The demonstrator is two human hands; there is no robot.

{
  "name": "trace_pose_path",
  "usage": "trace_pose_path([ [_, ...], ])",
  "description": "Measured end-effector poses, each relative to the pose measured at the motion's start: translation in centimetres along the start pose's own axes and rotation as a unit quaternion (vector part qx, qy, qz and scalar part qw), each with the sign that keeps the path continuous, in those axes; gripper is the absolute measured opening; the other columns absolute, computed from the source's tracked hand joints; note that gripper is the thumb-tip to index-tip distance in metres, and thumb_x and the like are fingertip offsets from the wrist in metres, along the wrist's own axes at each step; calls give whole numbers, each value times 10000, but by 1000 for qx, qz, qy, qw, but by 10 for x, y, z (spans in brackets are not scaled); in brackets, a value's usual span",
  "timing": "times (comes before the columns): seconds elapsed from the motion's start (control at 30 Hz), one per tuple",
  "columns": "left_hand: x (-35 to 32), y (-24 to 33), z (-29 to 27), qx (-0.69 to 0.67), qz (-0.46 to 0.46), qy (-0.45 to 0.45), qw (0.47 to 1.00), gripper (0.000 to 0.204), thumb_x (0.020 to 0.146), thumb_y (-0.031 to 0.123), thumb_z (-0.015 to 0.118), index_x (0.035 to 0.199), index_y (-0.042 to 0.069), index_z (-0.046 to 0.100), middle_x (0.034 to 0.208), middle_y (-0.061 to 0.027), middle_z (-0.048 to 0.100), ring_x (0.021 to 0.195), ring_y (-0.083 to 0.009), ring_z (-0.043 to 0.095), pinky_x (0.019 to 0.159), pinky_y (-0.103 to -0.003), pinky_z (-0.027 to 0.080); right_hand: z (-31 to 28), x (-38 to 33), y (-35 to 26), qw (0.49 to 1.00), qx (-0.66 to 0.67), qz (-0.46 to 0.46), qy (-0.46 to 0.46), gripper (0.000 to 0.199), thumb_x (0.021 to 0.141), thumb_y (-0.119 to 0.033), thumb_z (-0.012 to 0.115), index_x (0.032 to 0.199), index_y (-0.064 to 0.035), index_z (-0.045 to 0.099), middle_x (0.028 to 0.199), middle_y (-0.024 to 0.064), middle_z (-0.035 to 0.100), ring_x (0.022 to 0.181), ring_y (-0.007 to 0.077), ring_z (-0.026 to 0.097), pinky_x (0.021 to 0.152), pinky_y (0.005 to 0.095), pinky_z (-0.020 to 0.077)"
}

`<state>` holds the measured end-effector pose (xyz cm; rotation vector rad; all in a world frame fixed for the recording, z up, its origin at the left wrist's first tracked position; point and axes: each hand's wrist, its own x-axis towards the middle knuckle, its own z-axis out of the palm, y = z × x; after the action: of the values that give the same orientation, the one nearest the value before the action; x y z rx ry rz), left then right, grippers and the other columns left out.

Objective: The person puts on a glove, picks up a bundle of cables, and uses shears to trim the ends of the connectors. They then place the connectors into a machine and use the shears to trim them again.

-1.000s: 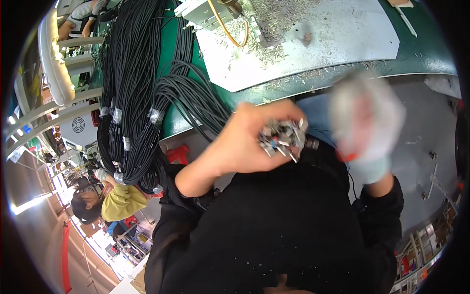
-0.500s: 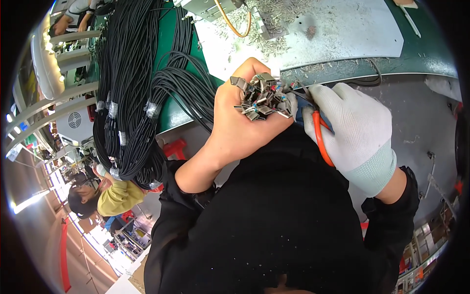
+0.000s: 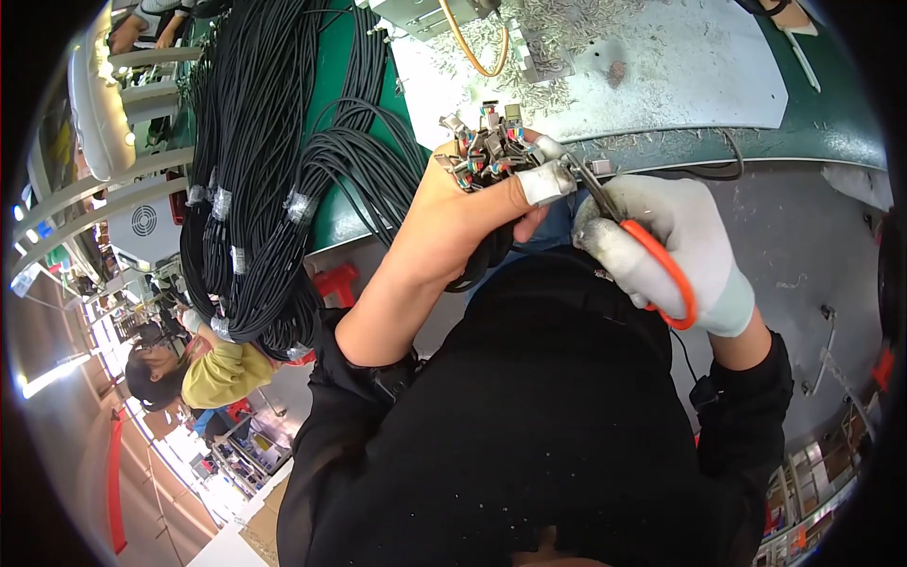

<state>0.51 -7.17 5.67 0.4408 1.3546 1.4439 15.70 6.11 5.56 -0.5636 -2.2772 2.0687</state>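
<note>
My bare left hand (image 3: 439,231) is closed round a bunch of black cables whose ends fan out above the fist. Small metal connectors (image 3: 487,153) with coloured wires tip these ends. White wrapping covers my left thumb tip, which is pressed toward the pliers' jaws. In a white glove, my right hand (image 3: 694,231) grips pliers (image 3: 669,269) with orange handles. Their dark jaws meet the left thumb tip at the bunch's right side; a small metal piece shows beside them. Whether the jaws pinch anything is too small to tell.
Long bundles of black cable (image 3: 255,123) hang over the green table (image 3: 335,213) at left. A white board (image 3: 680,90) strewn with small metal bits lies ahead, with a machine (image 3: 416,14) on it. Another person (image 3: 222,373) in yellow is at far left.
My left hand has turned, bringing its wrapped thumb across to the right of the connectors. The pliers have tilted, with their orange handle swung outward to the right.
</note>
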Motion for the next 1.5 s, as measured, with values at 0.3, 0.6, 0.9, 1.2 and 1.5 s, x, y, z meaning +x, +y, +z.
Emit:
trace_pose_path([
  [0.3, 19, 0, -41, -107, -58, 0, 993, 106, 839, 51, 634, 910, -4, 579, 662, -32, 546, 541, -113, 494, 510, -241, 387, -1, 23, 26, 969, -124, -132, 166, 245, 853, -230, 596, 777, 2, 576, 581, 103, 495, 492, 130, 465, 497, 283, 396],
  [0.6, 74, 11, -52, -69, -5, 64, 996, 116, 839, 89, 635, 871, -1, 567, 620, -28, 531, 515, -115, 488, 507, -247, 402, -45, 87, 6, 998, 37, 13, 48, 277, 894, -258, 570, 797, 0, 589, 575, 30, 535, 453, 89, 512, 441, 225, 395],
  [0.9, 95, 25, -55, 29, -1, 29, 999, 121, 801, 82, 674, 822, 5, 583, 633, -40, 571, 495, -109, 512, 462, -231, 403, -57, 127, 36, 962, -20, -271, 12, 302, 883, -265, 589, 910, 35, 603, 553, 24, 501, 435, 78, 482, 416, 227, 374],
  [1.2, 92, 28, -35, 147, 98, 80, 981, 128, 751, 66, 705, 768, 4, 594, 585, -28, 565, 468, -89, 518, 425, -224, 381, -44, 124, -3, 992, 121, 9, 35, 281, 858, -256, 592, 807, 20, 582, 549, 17, 514, 451, 81, 500, 422, 226, 390],
  [1.5, 88, 23, -31, 190, 107, 120, 969, 91, 739, 47, 668, 721, 5, 590, 535, -13, 535, 436, -82, 488, 415, -221, 368, -53, 131, -3, 997, 54, 56, 13, 271, 854, -260, 600, 778, -1, 578, 543, 16, 512, 459, 74, 507, 427, 220, 398],
])
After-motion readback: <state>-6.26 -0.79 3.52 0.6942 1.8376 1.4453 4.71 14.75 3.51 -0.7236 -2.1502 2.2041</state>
